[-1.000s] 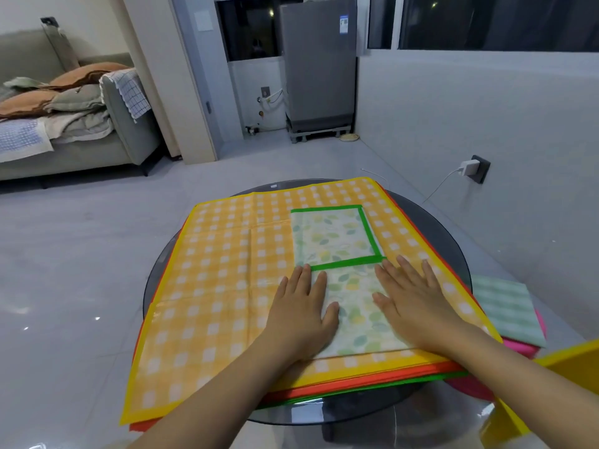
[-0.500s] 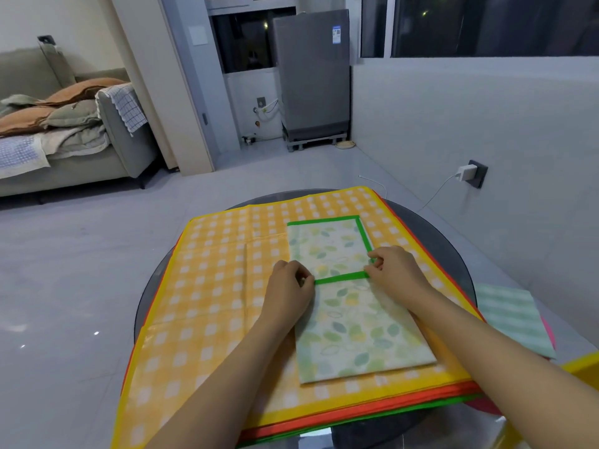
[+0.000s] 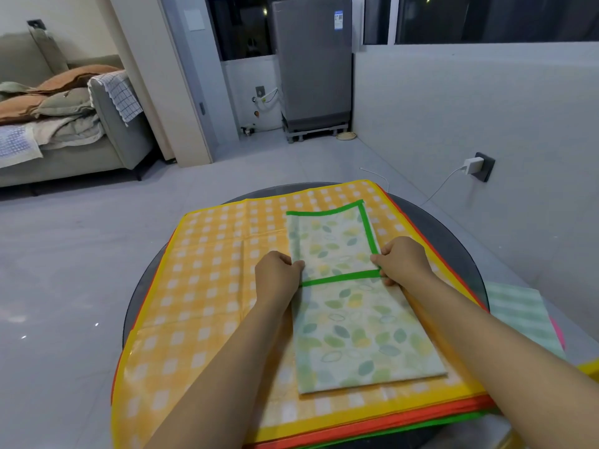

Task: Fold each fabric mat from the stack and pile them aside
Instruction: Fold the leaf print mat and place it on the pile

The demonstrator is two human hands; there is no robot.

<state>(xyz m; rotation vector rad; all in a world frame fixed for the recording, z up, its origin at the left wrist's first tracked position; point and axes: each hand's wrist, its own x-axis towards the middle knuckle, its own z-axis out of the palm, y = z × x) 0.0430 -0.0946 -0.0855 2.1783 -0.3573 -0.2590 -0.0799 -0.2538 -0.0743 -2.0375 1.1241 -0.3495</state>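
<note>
Fingers of both my hands curl onto the leaf-print mat (image 3: 353,332), which lies part-folded on top of the stack of mats (image 3: 207,286) on the round glass table (image 3: 453,222). My left hand (image 3: 278,277) pinches the mat's left edge just above the green band that crosses it, and my right hand (image 3: 403,262) pinches the right edge at the same band; my fingertips tuck under my knuckles, so I cannot see how far they reach beneath the fabric. The top mat of the stack is yellow check, and only thin red and green edges of the mats below show at the near side. To my right, a folded pale green checked mat (image 3: 518,315) sits partly behind my right forearm, on something pink that barely peeks out. A yellow object (image 3: 590,367) is cut off at the right frame edge.
</note>
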